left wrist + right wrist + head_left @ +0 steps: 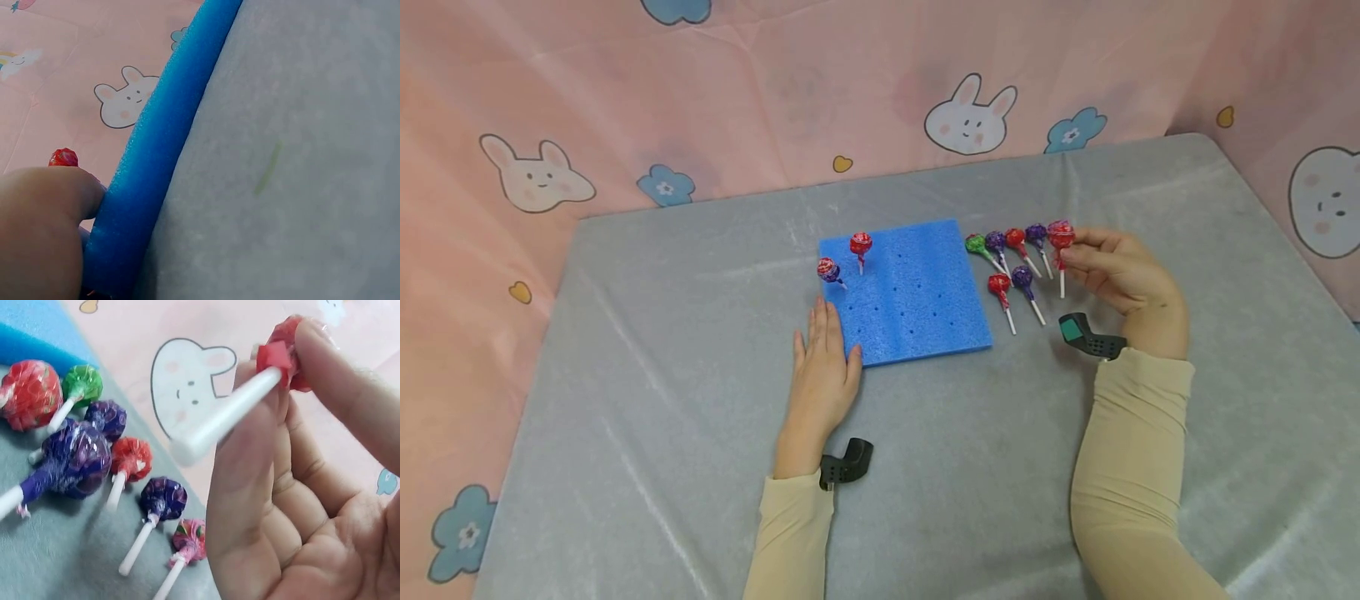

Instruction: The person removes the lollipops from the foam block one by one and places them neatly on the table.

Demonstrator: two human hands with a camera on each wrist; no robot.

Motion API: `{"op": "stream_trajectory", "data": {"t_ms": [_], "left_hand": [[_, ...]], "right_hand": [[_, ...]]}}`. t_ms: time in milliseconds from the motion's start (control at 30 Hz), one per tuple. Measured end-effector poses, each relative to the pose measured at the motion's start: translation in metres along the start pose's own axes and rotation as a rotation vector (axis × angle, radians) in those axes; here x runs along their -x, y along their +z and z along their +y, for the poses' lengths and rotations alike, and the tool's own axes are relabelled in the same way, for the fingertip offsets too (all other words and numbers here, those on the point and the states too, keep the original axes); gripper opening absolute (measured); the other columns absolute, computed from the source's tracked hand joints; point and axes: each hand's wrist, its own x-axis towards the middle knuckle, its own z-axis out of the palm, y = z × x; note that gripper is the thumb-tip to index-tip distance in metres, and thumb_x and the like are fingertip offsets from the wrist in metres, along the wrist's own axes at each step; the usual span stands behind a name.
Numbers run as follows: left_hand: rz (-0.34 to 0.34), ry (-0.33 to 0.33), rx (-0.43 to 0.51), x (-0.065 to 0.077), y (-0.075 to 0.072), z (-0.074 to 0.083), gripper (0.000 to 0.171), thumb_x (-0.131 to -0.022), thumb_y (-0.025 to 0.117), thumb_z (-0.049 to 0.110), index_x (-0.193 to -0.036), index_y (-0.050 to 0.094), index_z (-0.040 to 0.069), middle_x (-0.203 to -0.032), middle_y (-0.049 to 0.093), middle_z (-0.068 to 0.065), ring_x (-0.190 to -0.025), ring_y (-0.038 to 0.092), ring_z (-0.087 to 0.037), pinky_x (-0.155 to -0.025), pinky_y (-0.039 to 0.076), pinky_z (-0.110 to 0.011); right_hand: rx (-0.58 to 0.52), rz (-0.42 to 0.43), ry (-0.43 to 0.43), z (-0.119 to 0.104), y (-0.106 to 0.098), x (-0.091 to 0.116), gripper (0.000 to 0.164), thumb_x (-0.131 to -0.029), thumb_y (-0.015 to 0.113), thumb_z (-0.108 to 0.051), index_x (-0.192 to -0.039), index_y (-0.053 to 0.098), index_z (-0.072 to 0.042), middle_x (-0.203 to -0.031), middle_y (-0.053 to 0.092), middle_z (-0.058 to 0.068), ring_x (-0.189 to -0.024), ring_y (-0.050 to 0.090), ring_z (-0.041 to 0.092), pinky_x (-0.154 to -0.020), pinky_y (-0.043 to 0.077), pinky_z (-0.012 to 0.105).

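Observation:
My right hand [1120, 271] pinches a red-wrapped lollipop [1062, 234] between thumb and fingers, raised over the table. Its white stick [225, 419] points toward the camera in the right wrist view. My left hand [822, 371] rests with straight fingers along the left edge of a blue foam board [917, 258] dotted with small holes. Two lollipops stand in the board's far left part: a red one [861, 243] upright and a red-and-purple one [828, 269] tilted. In the left wrist view, the thumb [44, 219] touches the foam's side [153, 150].
Right of the board lie several loose lollipops, among them a green one [976, 243], a red one [999, 284] and a purple one [1022, 277]. A pink one [189, 539] is partly hidden by my hand. Grey cloth [685, 333] covers the table; a pink curtain [760, 100] hangs behind.

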Motion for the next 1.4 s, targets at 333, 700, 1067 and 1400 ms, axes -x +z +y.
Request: {"op": "stream_trajectory", "data": {"t_ms": [333,700,1067,1400], "left_hand": [[0.002,0.000,0.002,0.000,0.001,-0.001,0.065,-0.100,0.042,0.025,-0.148,0.013,-0.007,-0.156,0.004,-0.018,-0.142,0.008,-0.032,-0.112,0.003,-0.052],[0.002,0.001,0.008,0.001,0.000,0.001,0.064,-0.100,0.042,0.025,-0.148,0.013,-0.006,-0.156,0.004,-0.018,-0.142,0.008,-0.032,-0.112,0.003,-0.051],[-0.006,0.000,-0.002,0.000,0.000,0.000,0.064,-0.100,0.042,0.024,-0.148,0.013,-0.007,-0.156,0.003,-0.019,-0.142,0.007,-0.032,-0.112,0.003,-0.051],[-0.009,-0.004,-0.004,0.000,0.000,0.000,0.065,-0.100,0.042,0.025,-0.148,0.012,-0.007,-0.156,0.003,-0.018,-0.143,0.006,-0.030,-0.112,0.003,-0.051]], "right_hand": [[0.471,0.245,0.156,0.001,-0.001,-0.002,0.014,-0.085,0.070,-0.014,-0.075,0.072,-0.024,-0.079,0.067,-0.010,-0.074,0.063,0.007,-0.070,0.052,0.019],[0.599,0.256,0.252,0.007,-0.003,-0.005,0.014,-0.083,0.073,-0.019,-0.071,0.074,-0.026,-0.078,0.066,-0.010,-0.074,0.062,0.008,-0.070,0.053,0.020],[0.719,0.234,0.332,0.009,-0.002,-0.007,0.013,-0.083,0.073,-0.030,-0.087,0.074,-0.018,-0.079,0.064,-0.012,-0.071,0.063,0.007,-0.069,0.052,0.020],[0.695,0.252,0.343,0.010,-0.003,-0.009,0.008,-0.082,0.075,-0.027,-0.075,0.073,-0.023,-0.073,0.064,-0.011,-0.066,0.062,0.006,-0.066,0.052,0.019]]}}
